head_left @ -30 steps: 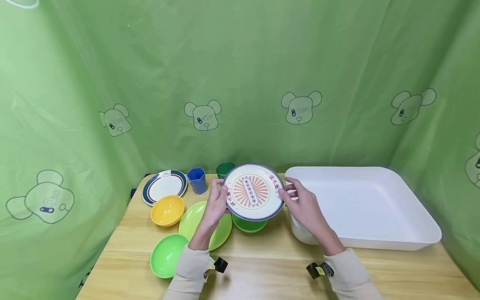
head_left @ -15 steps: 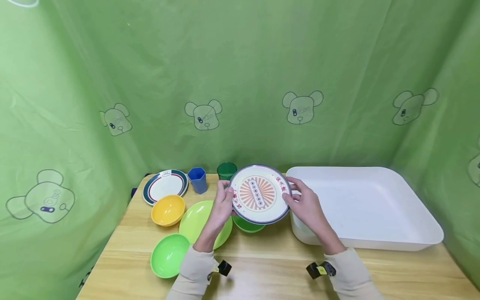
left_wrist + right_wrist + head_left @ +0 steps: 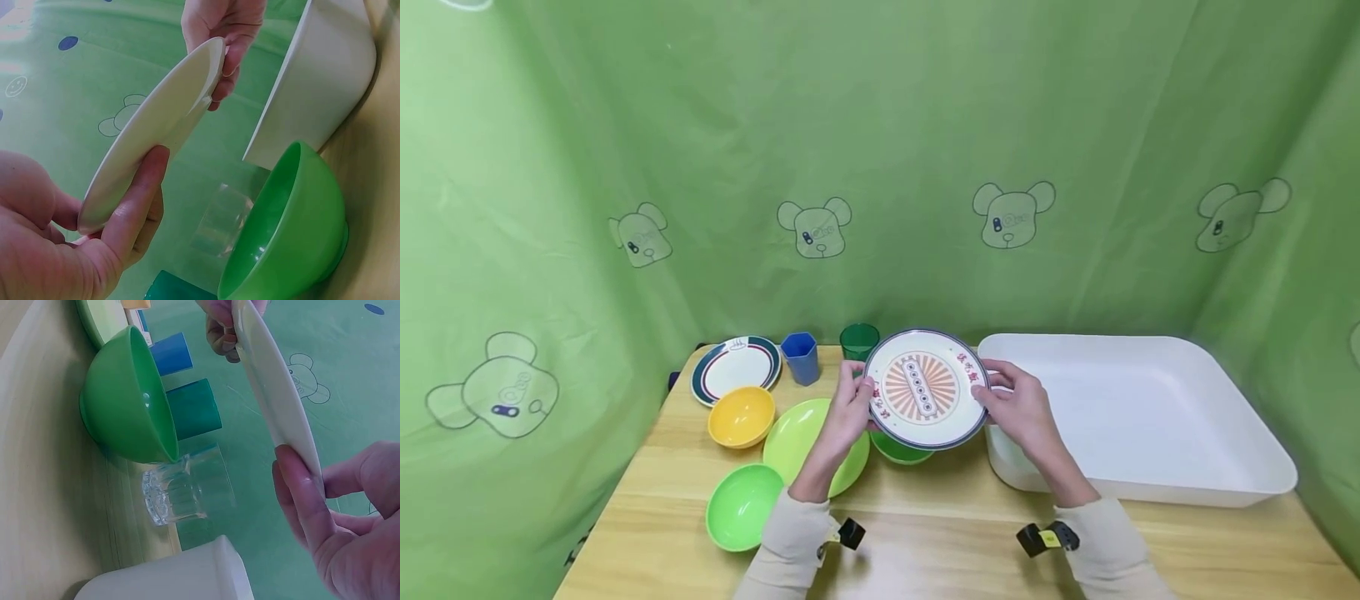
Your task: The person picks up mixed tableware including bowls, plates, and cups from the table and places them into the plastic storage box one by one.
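Observation:
A round white plate (image 3: 920, 389) with a blue rim, an orange sunburst and red characters is held up above the table, its face tilted toward the head camera. My left hand (image 3: 846, 417) pinches its left edge, thumb on the face and fingers behind. The right edge is pinched by my right hand (image 3: 1020, 414) in the same way. In the left wrist view the plate's pale underside (image 3: 153, 134) shows with fingers against it. Beneath the plate stands a green bowl (image 3: 901, 451), partly hidden; the right wrist view shows the bowl (image 3: 128, 397) beside a clear glass (image 3: 187, 487).
A large white bin (image 3: 1138, 417) occupies the table's right side. On the left are a dark-rimmed plate (image 3: 736, 371), a yellow bowl (image 3: 742, 417), a light green bowl (image 3: 744, 507) and a lime plate (image 3: 792, 431). A blue cup (image 3: 801, 359) and a dark green cup (image 3: 859, 339) stand at the back.
Both hands have moved slightly right with the plate, the left hand more, and both still grip it. The head view has shifted a little.

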Available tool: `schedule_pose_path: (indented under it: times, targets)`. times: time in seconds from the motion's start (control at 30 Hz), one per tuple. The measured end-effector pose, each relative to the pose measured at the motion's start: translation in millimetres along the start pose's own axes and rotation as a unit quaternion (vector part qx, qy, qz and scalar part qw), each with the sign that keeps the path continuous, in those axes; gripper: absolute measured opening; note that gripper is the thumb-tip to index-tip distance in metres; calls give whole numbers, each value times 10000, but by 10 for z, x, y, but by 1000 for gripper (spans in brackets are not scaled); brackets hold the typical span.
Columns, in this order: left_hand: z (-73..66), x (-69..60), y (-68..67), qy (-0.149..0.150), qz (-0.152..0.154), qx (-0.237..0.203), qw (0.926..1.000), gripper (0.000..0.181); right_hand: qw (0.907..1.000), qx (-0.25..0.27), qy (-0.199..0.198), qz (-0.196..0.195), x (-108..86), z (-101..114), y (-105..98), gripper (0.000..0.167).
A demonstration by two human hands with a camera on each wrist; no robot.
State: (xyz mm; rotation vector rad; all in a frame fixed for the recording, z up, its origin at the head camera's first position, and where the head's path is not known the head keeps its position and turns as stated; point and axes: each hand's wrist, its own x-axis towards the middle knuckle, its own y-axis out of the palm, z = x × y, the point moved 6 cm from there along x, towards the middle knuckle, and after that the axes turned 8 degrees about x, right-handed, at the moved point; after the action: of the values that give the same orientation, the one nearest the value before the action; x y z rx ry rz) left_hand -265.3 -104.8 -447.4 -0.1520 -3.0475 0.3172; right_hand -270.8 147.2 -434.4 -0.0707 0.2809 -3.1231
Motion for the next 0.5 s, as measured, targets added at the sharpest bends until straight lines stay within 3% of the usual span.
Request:
schedule_pose_path:
  times: [0.5]
  targets:
    - [-6, -13, 20, -28, 157, -569, 9983, 31, 9994, 337, -31, 76, 9, 9, -103, 51]
